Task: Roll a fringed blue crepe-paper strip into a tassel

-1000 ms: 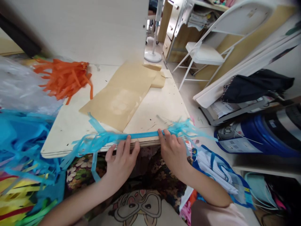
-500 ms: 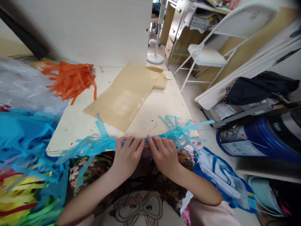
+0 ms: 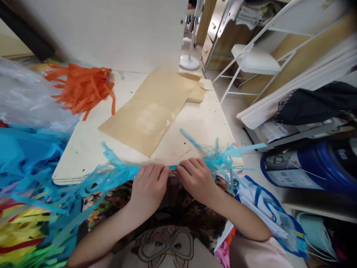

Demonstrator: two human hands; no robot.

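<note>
My left hand (image 3: 150, 188) and right hand (image 3: 196, 178) sit close side by side at the near edge of the pale, flat wooden board (image 3: 195, 123), with a small gap between them. Both sets of fingers are curled over and grasping the bright blue, thin ribbon-like strip with fringed ends (image 3: 173, 167); my thumbs are hidden, so I cannot tell how they press from beneath. The strip runs along that near edge, only a short piece of it showing between my hands.

A second ago my hands were well apart, with a long, smooth stretch of blue bare between them and my fingertips laid more lightly on it. Half a second ago my index fingers almost met; now the gap is slightly wider. At the left end, a loose strand that hung over my lap now sweeps out sideways to the left. At the right end, one strand now points up and away across the board.

The tan, creased paper sheet (image 3: 147, 115) and the orange bundle of cut strips (image 3: 83, 87) lie where they were on the board, the bundle at its far left corner.
</note>
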